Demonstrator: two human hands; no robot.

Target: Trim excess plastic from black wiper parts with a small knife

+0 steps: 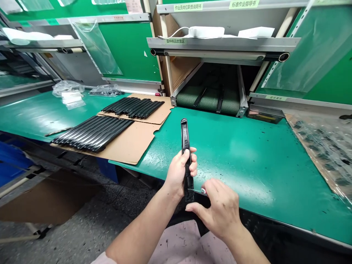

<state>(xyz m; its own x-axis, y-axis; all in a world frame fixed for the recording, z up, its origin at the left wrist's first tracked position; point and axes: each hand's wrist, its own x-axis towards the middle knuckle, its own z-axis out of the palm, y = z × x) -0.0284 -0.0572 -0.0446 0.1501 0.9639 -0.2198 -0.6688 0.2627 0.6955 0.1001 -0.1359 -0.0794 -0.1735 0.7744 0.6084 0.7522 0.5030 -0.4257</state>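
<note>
My left hand [177,170] is wrapped round a long, narrow black plastic part [185,134], its hollow, ribbed side facing me. The part stands nearly upright in view, above the front edge of the green table. By its lower end, my right hand [221,209] curls its fingers round a slim tool with a thin blade [197,191]; most of the handle is hidden in the fingers. The blade tip meets or overlaps the part's lower end, and my right thumb reaches towards the bottom of it.
Two rows of similar black parts [93,132] lie on cardboard sheets [137,141] to the left. A conveyor belt [206,102] at the back carries two more. A dark tray [265,113] sits beside it. Clear plastic packaging [327,146] covers the right side of the green table [233,157].
</note>
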